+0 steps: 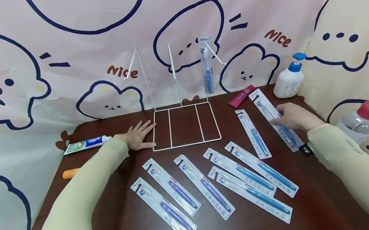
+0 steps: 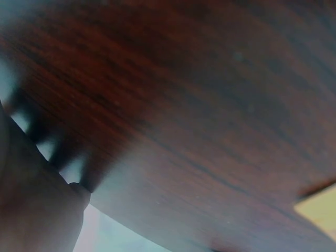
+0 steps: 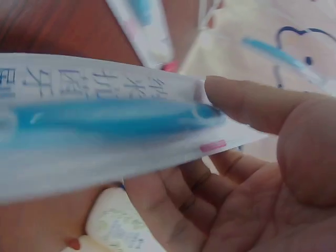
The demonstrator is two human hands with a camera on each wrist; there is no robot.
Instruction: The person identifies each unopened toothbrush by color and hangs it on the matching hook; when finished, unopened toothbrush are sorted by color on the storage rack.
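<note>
My left hand (image 1: 137, 136) lies with fingers spread on the table, fingertips and thumb at the left side of a white wire rack (image 1: 172, 61) with hooks. Only part of that hand (image 2: 37, 199) shows, dark and blurred, in the left wrist view. At the right, my right hand (image 1: 292, 116) pinches a packaged toothbrush (image 1: 263, 102) with a blue handle. Close up in the right wrist view, the thumb presses the pack (image 3: 105, 118) from above, with the fingers beneath. Another packaged blue toothbrush (image 1: 208, 71) hangs from the rack's right hook.
Several packaged toothbrushes with blue handles (image 1: 254, 134) and purple handles (image 1: 167, 203) lie across the table. A toothpaste tube (image 1: 86, 144) and an orange item (image 1: 70, 173) are at left. A red tube (image 1: 241, 96), a pump bottle (image 1: 288, 81) and a red-capped container (image 1: 358, 126) stand around the right.
</note>
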